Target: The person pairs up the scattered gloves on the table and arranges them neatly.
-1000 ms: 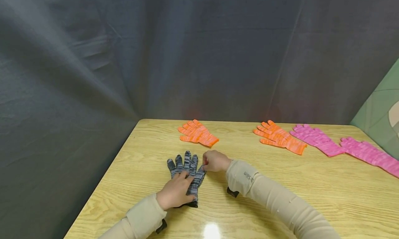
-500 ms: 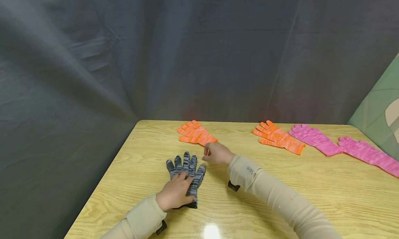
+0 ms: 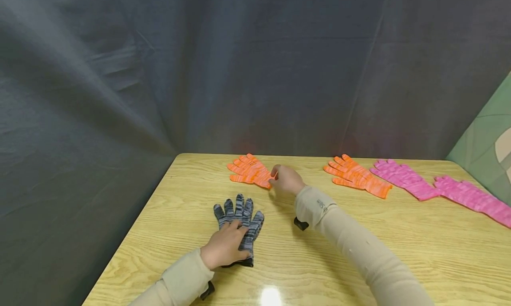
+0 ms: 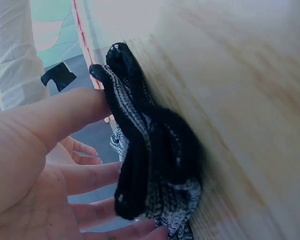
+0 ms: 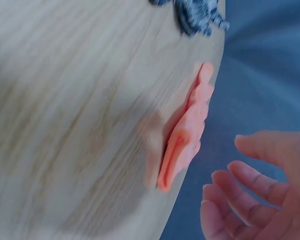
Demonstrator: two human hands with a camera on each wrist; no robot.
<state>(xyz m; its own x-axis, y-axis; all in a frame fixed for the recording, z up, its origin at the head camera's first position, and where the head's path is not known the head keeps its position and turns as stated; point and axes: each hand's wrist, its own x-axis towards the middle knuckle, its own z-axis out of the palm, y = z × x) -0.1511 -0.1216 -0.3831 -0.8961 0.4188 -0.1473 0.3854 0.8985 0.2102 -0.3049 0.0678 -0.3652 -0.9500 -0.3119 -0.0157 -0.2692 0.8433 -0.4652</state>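
Observation:
A grey-and-black striped knit glove [image 3: 239, 210] lies on the table, its fingers spread away from me. My left hand [image 3: 225, 247] rests on its palm, fingers fairly straight; in the left wrist view the thumb touches the black cuff [image 4: 132, 170]. Farther back lies an orange knit glove [image 3: 249, 170], cuff toward the right. Close over that cuff hovers my right hand [image 3: 288, 180]. The right wrist view shows its fingers loosely bent, apart from the orange glove [image 5: 190, 125], with nothing between them.
A second orange glove [image 3: 357, 176] lies at the back right of the wooden table [image 3: 319, 270]. Two pink gloves [image 3: 407, 179] lie beyond it toward the right edge. A dark curtain [image 3: 279, 75] hangs behind the table and along its left side.
My right hand has let go of the grey glove's thumb and moved back and slightly right to the orange glove's cuff. My left hand has stayed on the grey glove.

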